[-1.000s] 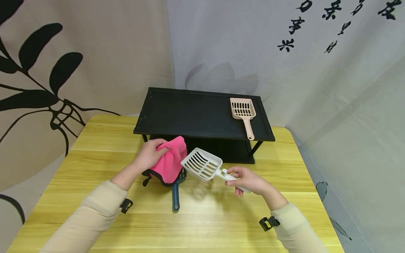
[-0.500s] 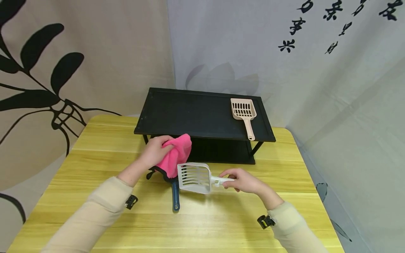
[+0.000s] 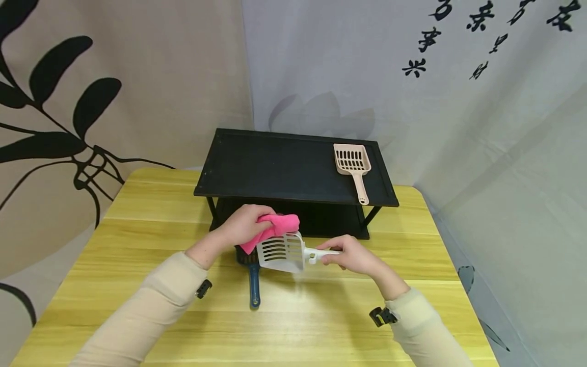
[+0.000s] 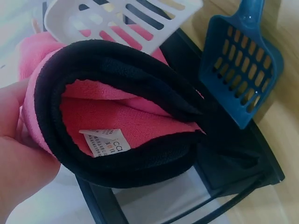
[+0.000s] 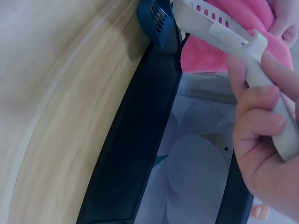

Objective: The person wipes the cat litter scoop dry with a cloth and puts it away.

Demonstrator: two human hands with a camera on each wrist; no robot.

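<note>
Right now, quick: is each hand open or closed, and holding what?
Left hand: closed, holding the pink cloth.
Right hand: closed, holding the white scoop by its handle.

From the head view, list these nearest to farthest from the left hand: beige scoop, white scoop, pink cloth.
1. Pink cloth: held in the left hand.
2. White scoop: to that hand's right, held by the right hand.
3. Beige scoop: farther right, on top of the black rack.
</note>
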